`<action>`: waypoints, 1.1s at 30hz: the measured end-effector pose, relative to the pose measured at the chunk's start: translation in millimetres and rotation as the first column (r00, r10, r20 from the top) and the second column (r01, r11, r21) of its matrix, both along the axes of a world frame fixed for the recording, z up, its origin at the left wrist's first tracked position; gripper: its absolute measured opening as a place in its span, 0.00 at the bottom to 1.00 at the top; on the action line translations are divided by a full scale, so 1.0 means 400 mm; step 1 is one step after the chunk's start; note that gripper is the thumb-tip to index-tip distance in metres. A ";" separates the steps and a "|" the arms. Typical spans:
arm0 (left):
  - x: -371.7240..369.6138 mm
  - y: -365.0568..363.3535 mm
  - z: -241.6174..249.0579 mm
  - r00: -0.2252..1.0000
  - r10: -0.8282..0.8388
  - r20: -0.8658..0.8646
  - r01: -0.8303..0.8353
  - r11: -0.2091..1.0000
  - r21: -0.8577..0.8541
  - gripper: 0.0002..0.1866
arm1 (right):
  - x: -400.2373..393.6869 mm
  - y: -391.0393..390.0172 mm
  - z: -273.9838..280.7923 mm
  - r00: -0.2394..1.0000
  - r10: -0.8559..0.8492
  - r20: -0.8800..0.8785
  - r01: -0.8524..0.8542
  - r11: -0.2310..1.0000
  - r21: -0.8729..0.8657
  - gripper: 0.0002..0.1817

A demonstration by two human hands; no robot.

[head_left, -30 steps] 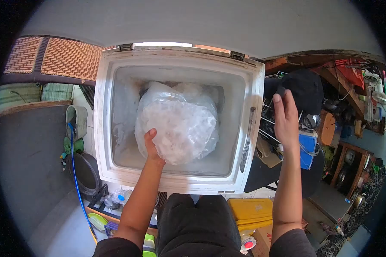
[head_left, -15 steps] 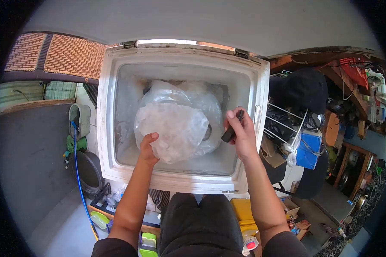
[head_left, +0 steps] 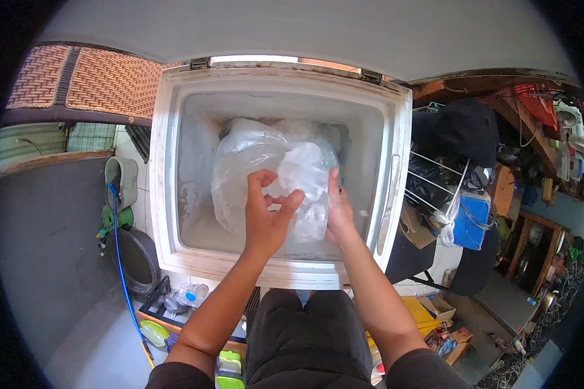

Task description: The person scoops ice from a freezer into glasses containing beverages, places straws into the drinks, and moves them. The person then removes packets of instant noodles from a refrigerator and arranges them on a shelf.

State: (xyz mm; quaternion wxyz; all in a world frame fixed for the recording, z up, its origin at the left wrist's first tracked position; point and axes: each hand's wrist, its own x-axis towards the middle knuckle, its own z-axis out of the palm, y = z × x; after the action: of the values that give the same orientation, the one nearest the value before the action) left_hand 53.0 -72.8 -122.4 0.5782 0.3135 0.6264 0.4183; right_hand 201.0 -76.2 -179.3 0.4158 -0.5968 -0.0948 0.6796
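the left grip (head_left: 266, 217), spread apart, hovers over the chest freezer (head_left: 164, 162) while the right grip (head_left: 340, 211), closure unclear, flanks the plastic bag (head_left: 310, 223), probably steadying it.

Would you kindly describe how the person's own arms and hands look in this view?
The left hand and right hand are both ungloved, and the forearms are uncovered. No watch or bracelet shows on either wrist. The short sleeves are plain and dark, close to black, with no visible markings. Some fingers are hidden, so I cannot rule out rings.
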 end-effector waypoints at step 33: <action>-0.158 -0.048 -0.122 0.986 0.159 0.057 -0.158 0.987 -0.015 0.43 | -0.104 -0.035 -0.010 0.981 -0.129 -0.146 0.114 0.988 -0.106 0.33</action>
State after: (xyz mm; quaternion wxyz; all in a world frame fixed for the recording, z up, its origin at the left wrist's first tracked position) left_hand -10.0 -92.0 -171.2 0.5626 0.2473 0.6345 0.4687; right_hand 159.4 -90.3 -183.2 0.4333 -0.5672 0.0071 0.7004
